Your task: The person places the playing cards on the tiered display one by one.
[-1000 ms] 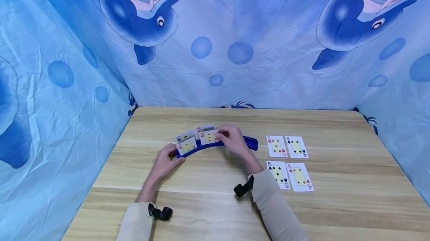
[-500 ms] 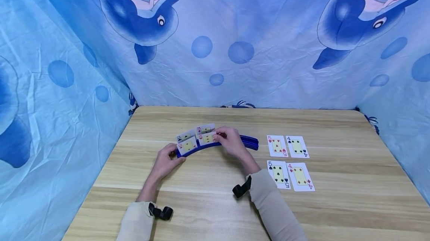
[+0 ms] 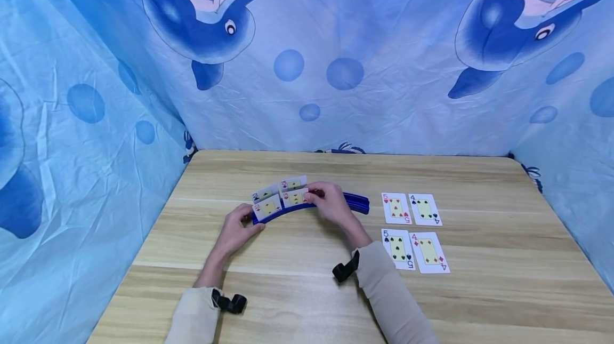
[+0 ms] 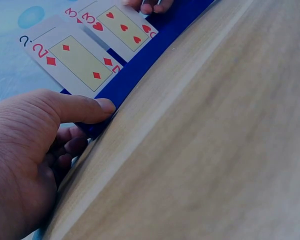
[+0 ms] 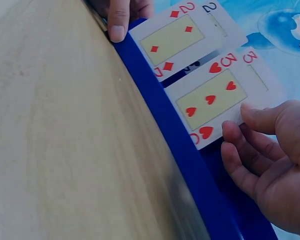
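A curved blue card holder (image 3: 357, 204) lies on the wooden table (image 3: 307, 290). A two of diamonds (image 3: 267, 207) and a three of hearts (image 3: 296, 197) stand in its front slot. A black two (image 3: 265, 193) and a three of diamonds (image 3: 293, 184) stand behind them. My left hand (image 3: 238, 229) grips the holder's left end (image 4: 140, 65), with its thumb (image 4: 80, 107) pressed on the front rim. My right hand (image 3: 331, 202) pinches the right edge of the three of hearts (image 5: 212, 97), which sits in the holder (image 5: 160, 125) beside the two of diamonds (image 5: 172, 40).
To the right of the holder, several cards lie face up in a square: a five of hearts (image 3: 395, 208), a four of spades (image 3: 424, 209), a five of spades (image 3: 397, 248) and a four of diamonds (image 3: 428, 252). Blue dolphin-print cloth (image 3: 307, 66) walls in the table.
My right hand has eased the three of hearts slightly down and left in the holder. The left hand has stayed on the holder's end.
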